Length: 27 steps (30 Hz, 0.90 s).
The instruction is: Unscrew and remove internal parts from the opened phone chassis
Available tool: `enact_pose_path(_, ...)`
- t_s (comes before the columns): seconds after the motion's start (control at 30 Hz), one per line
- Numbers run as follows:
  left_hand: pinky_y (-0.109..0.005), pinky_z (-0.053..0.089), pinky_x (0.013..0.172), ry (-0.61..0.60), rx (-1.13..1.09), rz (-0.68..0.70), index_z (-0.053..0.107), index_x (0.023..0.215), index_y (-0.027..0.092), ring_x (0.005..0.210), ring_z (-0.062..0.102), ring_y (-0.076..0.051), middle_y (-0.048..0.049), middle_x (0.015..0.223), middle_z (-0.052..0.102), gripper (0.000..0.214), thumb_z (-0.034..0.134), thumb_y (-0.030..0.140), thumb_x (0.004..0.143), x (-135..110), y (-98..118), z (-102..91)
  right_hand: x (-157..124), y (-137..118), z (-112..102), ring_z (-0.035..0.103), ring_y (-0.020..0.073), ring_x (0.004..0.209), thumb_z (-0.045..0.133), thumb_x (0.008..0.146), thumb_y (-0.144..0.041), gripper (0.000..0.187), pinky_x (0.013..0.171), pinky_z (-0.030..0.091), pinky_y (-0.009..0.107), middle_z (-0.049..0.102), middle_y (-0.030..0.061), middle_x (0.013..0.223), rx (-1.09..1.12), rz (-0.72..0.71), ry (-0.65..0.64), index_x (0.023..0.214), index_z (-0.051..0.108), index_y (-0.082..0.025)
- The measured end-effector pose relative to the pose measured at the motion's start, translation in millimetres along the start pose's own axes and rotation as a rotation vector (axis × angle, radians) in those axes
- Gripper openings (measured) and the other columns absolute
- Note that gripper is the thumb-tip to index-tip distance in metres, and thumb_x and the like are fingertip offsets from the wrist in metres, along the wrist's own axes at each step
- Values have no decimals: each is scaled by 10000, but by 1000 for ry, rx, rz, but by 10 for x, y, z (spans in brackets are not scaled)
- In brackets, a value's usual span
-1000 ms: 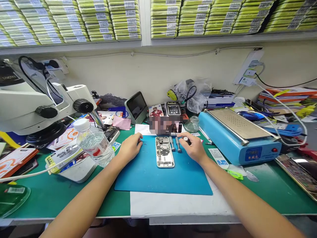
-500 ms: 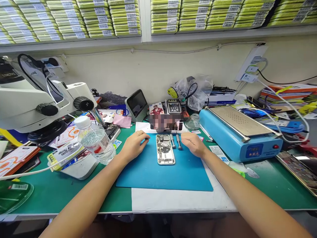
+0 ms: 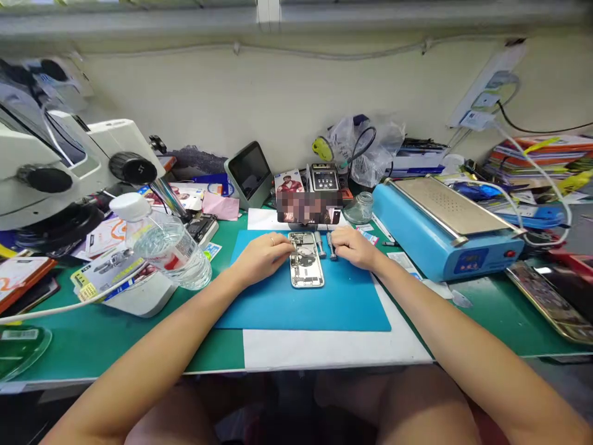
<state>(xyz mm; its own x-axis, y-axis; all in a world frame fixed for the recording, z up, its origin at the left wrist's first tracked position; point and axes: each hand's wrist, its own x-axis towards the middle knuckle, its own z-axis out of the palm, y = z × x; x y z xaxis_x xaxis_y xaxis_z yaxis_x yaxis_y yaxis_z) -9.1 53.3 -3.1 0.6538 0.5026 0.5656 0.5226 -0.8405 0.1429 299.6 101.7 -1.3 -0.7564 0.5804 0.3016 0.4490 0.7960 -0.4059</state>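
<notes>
An opened phone [image 3: 308, 269] with bare internal parts lies upright on the blue mat [image 3: 296, 312]. My left hand [image 3: 266, 258] is at its upper left edge, fingers drawn together, fingertips over the rim; anything between them is hidden. To the phone's right lie two grey screwdrivers, the left screwdriver [image 3: 320, 246] and the right screwdriver [image 3: 332, 247]. Curled fingers of my right hand [image 3: 356, 248] close at the right screwdriver's upper part. Behind the phone stands a second phone [image 3: 333, 216] with its screen lit, partly blurred.
A water bottle [image 3: 173, 247] and a microscope [image 3: 125, 161] stand left. A blue heating plate machine [image 3: 417, 241] stands right, near a glass jar [image 3: 364, 209]. A dark-screened display [image 3: 250, 176] sits behind. White paper [image 3: 324, 349] lies under the mat.
My left hand has moved right, from the mat to the phone's edge. My right hand has moved left onto the right screwdriver. The view has tilted down.
</notes>
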Motion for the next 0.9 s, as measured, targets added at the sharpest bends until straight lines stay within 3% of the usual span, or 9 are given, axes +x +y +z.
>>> enact_pose_path(0.57,-369,575,818,24,62,15,651,1072,149,924,655,-181,-54,1048,663,189,609,315,993,7,51,-105,12,63,43,658,232,1084,615,968,-364,337,912,579,442,634,91,1278,4,83,76,1251,606,-181)
enact_pose_path(0.9,-318,548,735,11,101,-10,647,1040,154,808,619,-152,-26,925,635,194,583,333,1004,22,56,-94,32,-4,42,658,228,1081,611,970,-362,329,912,579,439,634,91,1279,-5,85,35,1248,609,-185)
